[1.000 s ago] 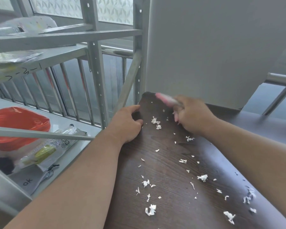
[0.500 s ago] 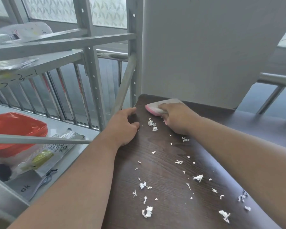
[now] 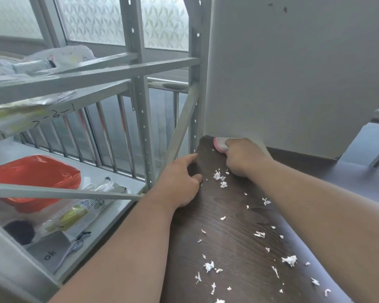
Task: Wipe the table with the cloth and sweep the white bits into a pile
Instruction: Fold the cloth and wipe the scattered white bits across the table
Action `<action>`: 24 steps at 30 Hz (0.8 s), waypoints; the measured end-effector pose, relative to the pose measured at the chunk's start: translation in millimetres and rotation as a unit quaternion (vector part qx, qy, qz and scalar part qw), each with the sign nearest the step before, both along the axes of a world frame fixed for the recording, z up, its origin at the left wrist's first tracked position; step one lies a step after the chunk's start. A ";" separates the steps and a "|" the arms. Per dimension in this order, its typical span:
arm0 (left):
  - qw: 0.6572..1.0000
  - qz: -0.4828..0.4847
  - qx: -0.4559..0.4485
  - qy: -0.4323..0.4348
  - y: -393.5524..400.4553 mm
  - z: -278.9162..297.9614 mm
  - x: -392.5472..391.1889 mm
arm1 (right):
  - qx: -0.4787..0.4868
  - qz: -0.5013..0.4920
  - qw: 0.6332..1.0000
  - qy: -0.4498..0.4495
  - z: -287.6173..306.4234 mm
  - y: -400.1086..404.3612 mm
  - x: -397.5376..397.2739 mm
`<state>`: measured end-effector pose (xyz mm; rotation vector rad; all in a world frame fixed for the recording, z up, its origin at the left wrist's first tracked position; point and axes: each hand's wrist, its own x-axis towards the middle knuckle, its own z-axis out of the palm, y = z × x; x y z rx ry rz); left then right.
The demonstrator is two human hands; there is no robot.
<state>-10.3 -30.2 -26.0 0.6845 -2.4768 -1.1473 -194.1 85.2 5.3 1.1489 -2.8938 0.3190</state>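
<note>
On the dark table (image 3: 239, 248), right hand (image 3: 243, 158) fingers grip the cloth (image 3: 219, 145) beneath them.

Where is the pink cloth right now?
The cloth is at the far corner of the table, against the white wall, held under the right hand.

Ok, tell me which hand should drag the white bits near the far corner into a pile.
Right. The right hand already grips the cloth at the table's far corner, just beyond those white bits. The left hand rests at the table's edge, holding nothing.
</note>
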 end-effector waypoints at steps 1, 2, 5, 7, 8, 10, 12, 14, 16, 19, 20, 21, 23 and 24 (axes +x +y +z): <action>1.000 0.001 -0.002 -0.002 0.7 0.5 -0.1 | 0.011 0.008 1.000 0.012 0.2 1.6 -0.8; 1.000 0.002 0.000 -0.002 1.5 1.0 -0.4 | 0.006 0.026 0.999 0.021 0.9 4.1 -0.6; 0.999 0.012 0.044 0.020 4.5 5.0 -1.1 | -0.003 0.105 0.994 -0.007 1.2 18.1 9.4; 0.996 0.007 0.075 0.044 7.0 7.6 -1.4 | -0.005 0.126 0.991 -0.043 4.7 29.7 20.1; 0.995 0.006 0.085 0.048 9.0 8.9 -0.6 | -0.010 0.130 0.990 -0.060 6.3 34.5 25.3; 0.994 0.020 0.097 0.056 12.0 9.5 1.1 | -0.013 0.132 0.987 -0.089 9.8 42.2 36.4; 0.993 0.040 0.097 0.060 14.6 12.3 3.2 | -0.011 0.142 0.984 -0.102 12.2 47.9 46.0; 0.990 0.051 0.107 0.072 16.0 15.3 5.0 | -0.009 0.158 0.980 -0.116 15.1 53.0 57.3; 0.988 0.058 0.118 0.079 15.7 17.5 7.3 | -0.008 0.175 0.974 -0.141 15.6 58.2 62.6; 0.988 0.058 0.121 0.082 13.1 16.6 7.0 | -0.081 0.217 0.940 -0.249 22.8 67.3 65.4; 0.988 0.057 0.120 0.081 13.7 17.3 6.6 | -0.126 0.210 0.933 -0.265 25.8 68.6 63.4; 0.988 0.057 0.122 0.082 13.5 17.4 6.0 | -0.165 0.184 0.937 -0.248 28.5 68.7 58.2; 0.986 0.065 0.127 0.086 11.3 16.0 4.5 | -0.195 0.106 0.960 -0.171 26.8 66.6 40.1; 0.986 0.066 0.125 0.084 10.1 15.1 3.4 | -0.188 0.058 0.971 -0.133 22.3 65.2 27.8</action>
